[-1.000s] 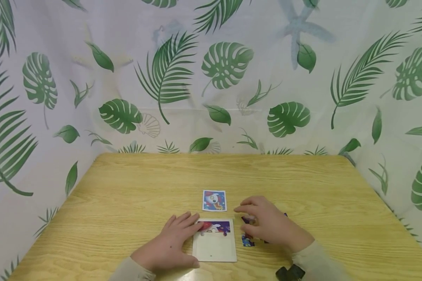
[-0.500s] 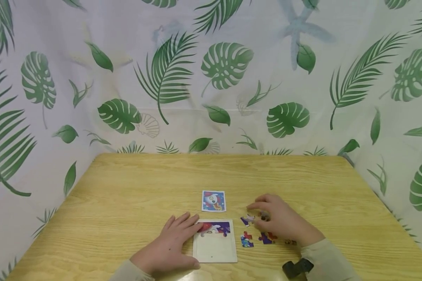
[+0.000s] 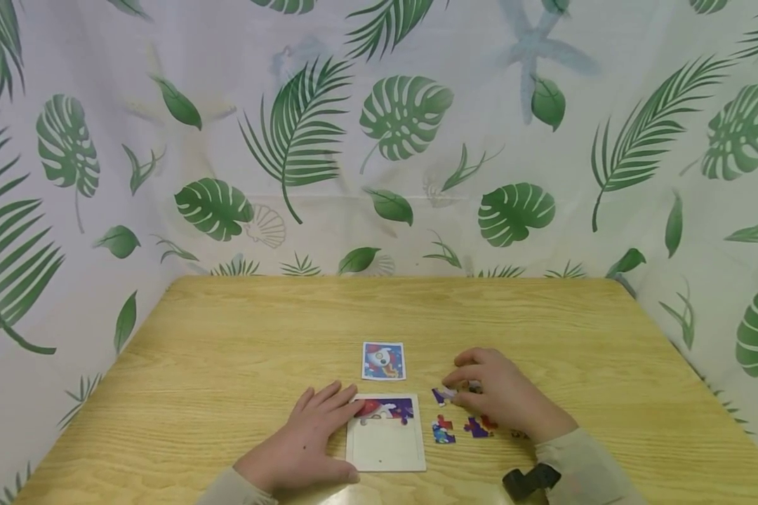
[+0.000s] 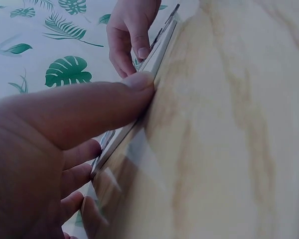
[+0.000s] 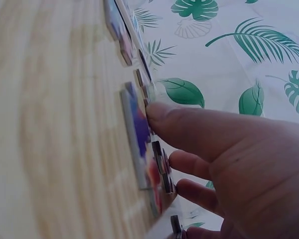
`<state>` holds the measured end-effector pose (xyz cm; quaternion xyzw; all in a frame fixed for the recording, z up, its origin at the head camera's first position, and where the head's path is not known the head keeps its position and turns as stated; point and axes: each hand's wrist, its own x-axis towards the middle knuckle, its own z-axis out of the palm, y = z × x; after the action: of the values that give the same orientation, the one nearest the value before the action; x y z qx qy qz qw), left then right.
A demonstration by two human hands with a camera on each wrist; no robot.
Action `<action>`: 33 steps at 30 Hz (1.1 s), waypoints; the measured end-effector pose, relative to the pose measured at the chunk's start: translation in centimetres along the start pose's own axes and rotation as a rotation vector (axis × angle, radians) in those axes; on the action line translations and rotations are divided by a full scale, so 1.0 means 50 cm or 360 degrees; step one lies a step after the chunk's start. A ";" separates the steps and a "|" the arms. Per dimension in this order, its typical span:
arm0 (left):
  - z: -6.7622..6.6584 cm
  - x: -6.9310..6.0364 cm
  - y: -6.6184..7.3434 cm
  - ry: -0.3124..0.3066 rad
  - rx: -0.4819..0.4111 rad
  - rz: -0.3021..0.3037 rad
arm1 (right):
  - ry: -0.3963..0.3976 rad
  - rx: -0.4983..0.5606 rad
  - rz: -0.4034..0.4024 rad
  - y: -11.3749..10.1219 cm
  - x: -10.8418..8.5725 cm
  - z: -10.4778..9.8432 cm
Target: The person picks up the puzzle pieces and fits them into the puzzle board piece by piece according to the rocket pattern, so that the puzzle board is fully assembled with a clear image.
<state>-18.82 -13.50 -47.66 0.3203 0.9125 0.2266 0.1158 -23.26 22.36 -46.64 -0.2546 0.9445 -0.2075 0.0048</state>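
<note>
A pale square puzzle tray [image 3: 387, 445] lies on the table, its top row filled with purple, red and white pieces. My left hand [image 3: 309, 442] rests on its left edge, fingers spread; in the left wrist view the thumb [image 4: 109, 107] lies along the tray's near side. Right of the tray, my right hand [image 3: 502, 393] pinches a purple and grey puzzle piece [image 3: 440, 397] between thumb and index finger, low at the table. Other loose pieces lie below it: a blue and red puzzle piece [image 3: 443, 431] and a purple and red puzzle piece [image 3: 478, 426]. More are partly hidden beneath the hand.
Behind the tray lies a small picture card [image 3: 383, 361] with a white rocket-like figure on blue. The wooden table [image 3: 259, 322] reaches back to a leaf-printed curtain [image 3: 328, 231] on three sides. A black band [image 3: 530, 482] sits at the right wrist.
My right hand first drew back to the right, uncovering loose pieces. Its index finger has since come down to the purple and grey piece. The left hand stays put on the tray.
</note>
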 end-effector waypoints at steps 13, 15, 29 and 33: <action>0.002 0.000 -0.003 0.0007 0.0012 0.0011 | 0.0055 -0.0064 -0.0113 -0.006 0.005 0.008; 0.002 0.001 -0.003 0.0002 0.0009 0.0007 | 0.0060 -0.0075 -0.0127 -0.008 0.005 0.009; 0.001 0.000 -0.004 0.0001 0.0007 -0.0009 | 0.0095 -0.0041 -0.0093 -0.026 0.007 0.006; 0.002 -0.001 -0.003 0.0005 0.0015 -0.0006 | 0.0123 0.0005 -0.0102 -0.045 0.013 0.011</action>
<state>-18.84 -13.60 -47.84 0.3187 0.9144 0.2226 0.1132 -22.68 20.07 -46.21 -0.2766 0.9350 -0.2186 -0.0379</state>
